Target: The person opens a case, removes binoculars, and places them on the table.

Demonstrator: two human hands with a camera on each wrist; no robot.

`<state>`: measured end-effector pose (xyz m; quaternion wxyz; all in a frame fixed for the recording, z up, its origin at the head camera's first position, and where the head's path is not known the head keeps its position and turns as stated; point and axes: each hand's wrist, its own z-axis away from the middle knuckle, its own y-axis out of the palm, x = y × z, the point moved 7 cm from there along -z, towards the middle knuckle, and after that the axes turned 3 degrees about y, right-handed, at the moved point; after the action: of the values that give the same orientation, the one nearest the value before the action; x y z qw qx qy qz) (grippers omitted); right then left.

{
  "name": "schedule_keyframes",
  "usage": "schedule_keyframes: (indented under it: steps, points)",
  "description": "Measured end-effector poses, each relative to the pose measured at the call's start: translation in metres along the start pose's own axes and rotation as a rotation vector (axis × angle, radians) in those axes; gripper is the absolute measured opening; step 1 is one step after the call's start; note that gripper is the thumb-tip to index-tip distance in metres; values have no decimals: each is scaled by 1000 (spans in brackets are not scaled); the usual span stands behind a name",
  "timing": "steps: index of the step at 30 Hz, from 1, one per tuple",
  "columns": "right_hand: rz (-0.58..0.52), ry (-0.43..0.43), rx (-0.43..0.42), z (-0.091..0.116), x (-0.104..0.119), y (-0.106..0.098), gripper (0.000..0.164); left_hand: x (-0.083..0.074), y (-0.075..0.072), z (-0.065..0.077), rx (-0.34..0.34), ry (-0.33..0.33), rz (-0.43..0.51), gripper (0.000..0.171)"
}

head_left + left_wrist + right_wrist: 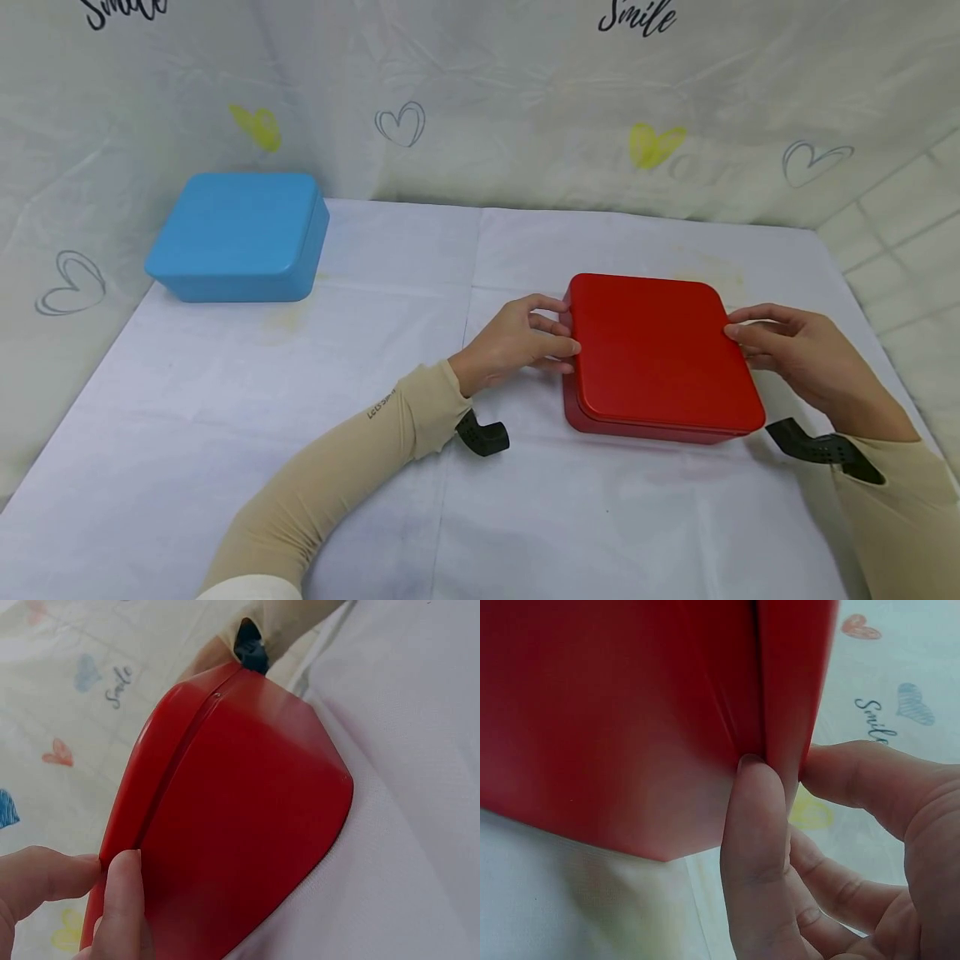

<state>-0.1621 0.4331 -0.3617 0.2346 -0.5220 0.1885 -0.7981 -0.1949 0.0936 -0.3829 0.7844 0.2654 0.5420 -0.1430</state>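
Right of the middle on the white table lies a red box [663, 350] with rounded corners and a smooth, closed-looking lid [150, 761]. My left hand [517, 337] is at its left side and pinches the lid's edge, the thumb on the upper rim and a finger at the seam under it. On the opposite side my right hand [795, 350] grips the lid's edge likewise; in the right wrist view a fingertip [754, 795] sits at the seam. The lid lies level over the base [607, 727] in the head view.
A blue box [232, 237] of similar shape stands at the table's back left. The white cloth [360, 517] covers the table, with a crease down its middle. Behind it hangs a pale curtain [510, 83] printed with hearts and lettering. Black wrist mounts [482, 435] stick out below both sleeves.
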Motion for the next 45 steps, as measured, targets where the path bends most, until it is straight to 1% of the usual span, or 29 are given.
schedule_keyframes:
  steps: [11,18,28,38,45]
  points:
    - [12,3,-3,0,-1,0,33,-1,0,1,0,4,9,56]
    - [48,14,-6,0,-1,1,40,0,0,1,-7,0,2,56]
    - [21,15,-2,0,0,1,40,-1,0,2,-9,0,6,55]
    - [54,26,-14,1,-1,2,45,1,0,0,-18,0,3,53]
    - [34,19,-6,1,1,2,42,2,-1,-1,-16,5,14,54]
